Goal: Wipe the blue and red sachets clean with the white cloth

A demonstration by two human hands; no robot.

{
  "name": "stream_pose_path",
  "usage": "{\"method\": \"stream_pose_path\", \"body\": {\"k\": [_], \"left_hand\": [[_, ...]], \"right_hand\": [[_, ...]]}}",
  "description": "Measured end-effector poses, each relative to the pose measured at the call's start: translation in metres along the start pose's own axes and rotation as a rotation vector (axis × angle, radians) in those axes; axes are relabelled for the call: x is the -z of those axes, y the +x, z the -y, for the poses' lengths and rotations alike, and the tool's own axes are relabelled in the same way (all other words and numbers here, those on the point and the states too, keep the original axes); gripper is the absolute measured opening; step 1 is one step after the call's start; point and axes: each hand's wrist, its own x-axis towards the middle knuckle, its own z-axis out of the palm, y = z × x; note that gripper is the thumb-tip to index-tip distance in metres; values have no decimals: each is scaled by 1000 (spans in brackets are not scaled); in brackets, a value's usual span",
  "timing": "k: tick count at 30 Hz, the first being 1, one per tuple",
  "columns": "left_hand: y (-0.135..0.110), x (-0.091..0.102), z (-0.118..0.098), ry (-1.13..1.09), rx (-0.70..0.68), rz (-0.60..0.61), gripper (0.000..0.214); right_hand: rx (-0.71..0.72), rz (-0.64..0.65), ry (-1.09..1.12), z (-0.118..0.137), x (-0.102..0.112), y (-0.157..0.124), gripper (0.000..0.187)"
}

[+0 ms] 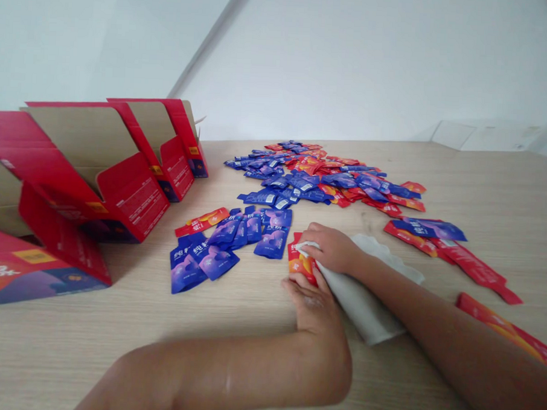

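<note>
My right hand [329,247], fingers closed, grips a white cloth [364,305] and presses it onto a red-and-orange pouch [297,260] lying on the table. Just below it, my left hand [312,300] grips the near edge of the same pouch between its fingers; part of the pouch is hidden by both hands and the cloth. To the left lies a loose group of purple pouches [217,260], with one red pouch [202,221] at its far edge. The cloth spreads out under my right forearm.
Open red boxes [138,199] stand along the left side, flaps up. A large heap of mixed pouches [311,170] lies at the back middle. More red pouches [474,268] lie to the right, one partly behind my right arm. A white wall [374,64] rises behind the table.
</note>
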Motion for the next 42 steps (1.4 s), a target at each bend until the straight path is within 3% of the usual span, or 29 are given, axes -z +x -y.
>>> {"method": "stream_pose_path", "body": {"k": [4,8,13,20,25,28,31,36,42], "left_hand": [[-1,-1,-1,16,-2,1,50],[0,-1,-1,-17,31,-13,51],[-1,0,0,-39,23,-40,47],[-1,-2,-2,63,7,-22,51],[0,-1,-2,6,21,-20,47],[-1,1,0,-62,36,-35,41],[-2,0,-1,-29,22,-47,44],[-2,-2,-2,2,-14,-23,50],[-1,0,-1,38,10,-12,48]], "right_hand": [[-88,-38,-60,-15,7,-2,18],[-8,-117,9,0,13,-5,18],[125,19,63,15,5,-3,17],[-126,-15,-97,-11,4,0,19],[22,-104,62,11,8,-3,17],[130,-19,89,23,6,-3,16],[82,29,12,16,1,-2,17],[-104,-4,-98,-7,3,-1,20],[30,-85,37,12,7,-4,20]]}}
